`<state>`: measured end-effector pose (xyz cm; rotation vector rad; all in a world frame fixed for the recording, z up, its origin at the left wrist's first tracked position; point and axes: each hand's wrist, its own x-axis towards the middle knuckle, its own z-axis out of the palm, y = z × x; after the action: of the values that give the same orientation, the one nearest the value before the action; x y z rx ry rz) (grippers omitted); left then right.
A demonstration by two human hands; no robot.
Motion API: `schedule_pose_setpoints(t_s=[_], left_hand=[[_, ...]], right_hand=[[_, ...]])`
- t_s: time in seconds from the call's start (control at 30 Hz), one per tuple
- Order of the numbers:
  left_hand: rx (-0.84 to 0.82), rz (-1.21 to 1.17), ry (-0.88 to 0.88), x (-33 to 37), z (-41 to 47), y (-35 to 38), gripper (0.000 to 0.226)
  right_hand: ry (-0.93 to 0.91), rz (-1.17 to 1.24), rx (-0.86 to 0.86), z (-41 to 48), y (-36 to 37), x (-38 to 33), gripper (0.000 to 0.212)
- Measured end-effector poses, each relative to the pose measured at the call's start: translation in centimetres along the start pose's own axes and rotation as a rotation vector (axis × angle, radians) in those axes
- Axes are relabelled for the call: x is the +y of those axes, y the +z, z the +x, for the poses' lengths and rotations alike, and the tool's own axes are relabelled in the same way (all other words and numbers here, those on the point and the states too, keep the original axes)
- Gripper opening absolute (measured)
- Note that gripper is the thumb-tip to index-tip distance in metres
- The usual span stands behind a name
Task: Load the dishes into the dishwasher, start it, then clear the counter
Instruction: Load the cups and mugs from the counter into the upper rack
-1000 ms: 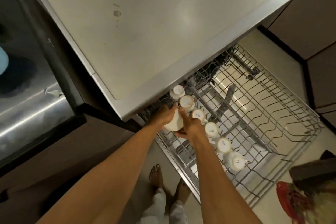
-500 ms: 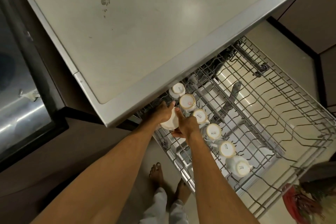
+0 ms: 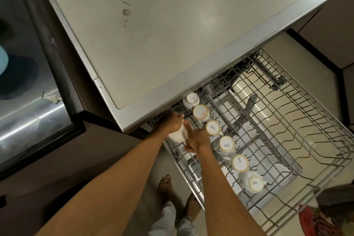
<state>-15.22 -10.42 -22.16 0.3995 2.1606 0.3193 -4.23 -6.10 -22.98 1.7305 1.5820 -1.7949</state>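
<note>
Left hand (image 3: 173,123) curled over smooth white glazed cup (image 3: 177,136), at left edge of steel wire rack (image 3: 277,120). Right hand (image 3: 198,138) grips same cup from below, forefinger straight. Just right: six upturned round cups (image 3: 227,144), bases printed "SISTA".

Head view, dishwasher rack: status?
Left hand, right hand both holding white ceramic cup over grey wire rack. Six white cups inverted alongside. No obstruction seen.

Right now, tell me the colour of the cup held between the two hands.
The cup is plain white, seen best in the head view.
</note>
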Motion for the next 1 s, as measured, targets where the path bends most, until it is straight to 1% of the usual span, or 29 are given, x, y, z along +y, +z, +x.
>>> schedule_pose_setpoints(t_s=[0.1, 0.2, 0.27, 0.33, 0.4, 0.5, 0.57, 0.63, 0.67, 0.73, 0.8, 0.9, 1.0], left_hand=[[0.039, -0.024, 0.043, -0.1, -0.6, -0.3, 0.044], [0.075, -0.070, 0.111, -0.7, -1.3, -0.6, 0.034], [0.109, -0.096, 0.162, -1.4, -2.0, -0.6, 0.024], [0.131, -0.119, 0.199, -1.6, -3.4, -0.7, 0.023], [0.145, -0.153, 0.188, -1.5, -4.8, -1.0, 0.028], [0.152, -0.209, 0.165, -1.6, -7.9, -1.8, 0.033], [0.159, -0.226, 0.193, -2.4, -10.3, -2.3, 0.034], [0.178, -0.277, 0.218, -3.3, -13.2, -3.4, 0.036], [0.181, -0.294, 0.229, -3.8, -14.8, -4.2, 0.037], [0.200, -0.284, 0.255, -4.4, -17.6, -5.9, 0.034], [0.273, -0.315, 0.274, -5.6, -20.2, -8.1, 0.030], [0.378, -0.384, 0.255, -8.3, -23.7, -11.1, 0.029], [0.496, -0.478, 0.227, -12.7, -26.7, -14.1, 0.029]], right_hand=[[0.007, -0.025, -0.001, 0.1, 0.1, 0.4, 0.060], [0.030, 0.011, 0.013, 0.1, 0.0, 1.1, 0.062], [0.039, 0.074, 0.013, -0.2, -0.3, 1.6, 0.058], [0.007, 0.080, 0.002, -0.9, -0.8, 1.4, 0.053], [-0.036, 0.058, -0.011, -2.0, -1.6, 0.7, 0.047], [-0.113, 0.016, -0.054, -4.5, -2.5, -1.0, 0.029], [-0.190, -0.084, -0.076, -6.6, -2.6, -2.0, 0.021], [-0.274, -0.187, -0.088, -9.4, -2.4, -2.8, 0.006], [-0.309, -0.241, -0.084, -11.1, -2.1, -3.4, 0.005], [-0.380, -0.329, -0.089, -13.5, -1.1, -4.5, 0.014], [-0.450, -0.385, -0.126, -16.5, 0.7, -5.8, 0.013], [-0.524, -0.407, -0.188, -19.8, 4.4, -7.0, 0.008], [-0.601, -0.417, -0.249, -24.1, 8.9, -8.2, 0.009]])
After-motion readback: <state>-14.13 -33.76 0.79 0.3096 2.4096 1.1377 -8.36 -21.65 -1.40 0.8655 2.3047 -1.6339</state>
